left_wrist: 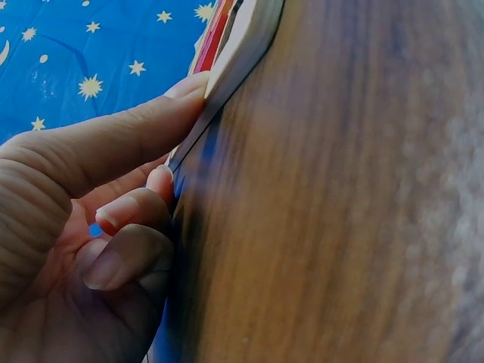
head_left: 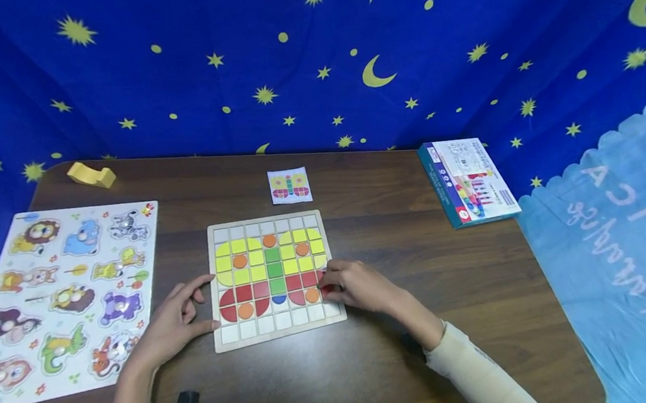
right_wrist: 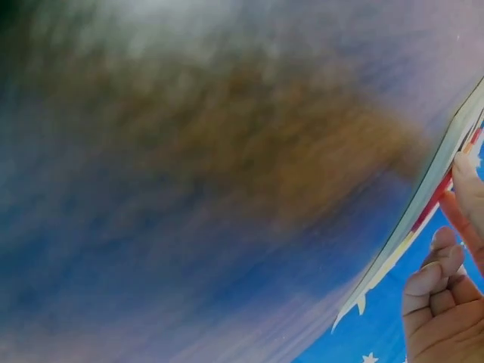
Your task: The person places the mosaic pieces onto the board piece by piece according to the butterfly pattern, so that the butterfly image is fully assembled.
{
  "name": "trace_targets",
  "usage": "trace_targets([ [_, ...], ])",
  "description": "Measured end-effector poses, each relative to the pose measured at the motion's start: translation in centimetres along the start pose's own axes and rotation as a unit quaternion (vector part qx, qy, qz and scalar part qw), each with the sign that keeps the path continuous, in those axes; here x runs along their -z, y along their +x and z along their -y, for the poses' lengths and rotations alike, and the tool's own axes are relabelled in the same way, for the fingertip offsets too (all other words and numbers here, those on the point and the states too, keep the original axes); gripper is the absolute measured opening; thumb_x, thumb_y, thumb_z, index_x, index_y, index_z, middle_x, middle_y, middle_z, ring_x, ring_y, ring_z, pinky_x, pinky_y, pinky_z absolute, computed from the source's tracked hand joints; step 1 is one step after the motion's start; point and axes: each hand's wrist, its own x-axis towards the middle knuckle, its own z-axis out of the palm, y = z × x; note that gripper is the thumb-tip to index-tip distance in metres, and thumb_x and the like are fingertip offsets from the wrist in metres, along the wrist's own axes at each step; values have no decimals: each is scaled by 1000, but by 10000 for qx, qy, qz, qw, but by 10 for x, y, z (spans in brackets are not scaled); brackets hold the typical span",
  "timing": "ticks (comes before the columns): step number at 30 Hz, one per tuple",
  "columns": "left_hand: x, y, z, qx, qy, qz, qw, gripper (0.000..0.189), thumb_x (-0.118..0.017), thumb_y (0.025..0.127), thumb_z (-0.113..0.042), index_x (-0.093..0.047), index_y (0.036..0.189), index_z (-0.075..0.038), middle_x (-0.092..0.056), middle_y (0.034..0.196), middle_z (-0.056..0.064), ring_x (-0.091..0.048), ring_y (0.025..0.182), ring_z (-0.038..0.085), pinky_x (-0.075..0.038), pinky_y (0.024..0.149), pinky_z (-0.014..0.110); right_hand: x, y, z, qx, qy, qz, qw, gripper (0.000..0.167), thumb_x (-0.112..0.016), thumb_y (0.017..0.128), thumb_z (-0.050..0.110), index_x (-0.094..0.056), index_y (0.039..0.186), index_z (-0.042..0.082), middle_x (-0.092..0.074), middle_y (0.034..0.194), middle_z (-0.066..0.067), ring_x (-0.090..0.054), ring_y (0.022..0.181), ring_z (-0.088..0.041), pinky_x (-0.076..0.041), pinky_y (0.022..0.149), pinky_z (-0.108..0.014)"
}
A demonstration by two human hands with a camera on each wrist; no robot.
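Note:
A wooden mosaic board [head_left: 280, 335] lies on the table, its square grid filled with coloured tiles forming a butterfly. Yellow tiles [head_left: 242, 275] make the upper wings, red tiles [head_left: 244, 293] the lower ones, and green tiles [head_left: 274, 270] the body; orange discs [head_left: 245, 311] sit among them. My left hand [head_left: 173, 322] touches the board's left edge with spread thumb and index finger; the other fingers [left_wrist: 128, 253] are bent. At the lower right wing, my right hand [head_left: 361, 287] pinches at a red tile, mostly hidden by the fingertips. A picture card [head_left: 289, 186] shows a similar butterfly.
Left of the board lies an animal puzzle [head_left: 90, 324] with several pieces, and behind it a yellow curved block [head_left: 91, 176]. A box [head_left: 469, 181] lies at the far right of the brown table [head_left: 434, 360]. Starry blue cloth [head_left: 297, 66] hangs behind.

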Motion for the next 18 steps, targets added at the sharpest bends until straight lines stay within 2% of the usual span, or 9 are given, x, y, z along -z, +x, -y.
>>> trace_targets([
  [9,0,2,2,-27,13,-44,10000,81,-82,77,-11,-42,148,-7,-45,105,8,-39,72,14,-34,63,26,0,5,-2,-185,127,103,9997,23,-76,87,20,-75,107,9,-65,96,-1,-60,82,-8,-50,72,-21],
  [14,-1,3,2,-64,-47,-2,10000,80,-81,78,-11,-42,148,-7,-45,105,9,-39,72,14,-34,63,26,0,2,-2,-103,78,115,9998,27,-77,86,20,-74,110,7,-65,95,-2,-59,80,-10,-49,71,-20],
  [18,-3,4,4,-100,-50,0,9999,79,-81,78,-9,-43,147,-6,-45,104,9,-39,71,14,-35,63,26,3,-4,-2,-182,266,107,9994,31,-78,87,20,-73,114,7,-66,98,-4,-58,79,-12,-47,70,-19],
])
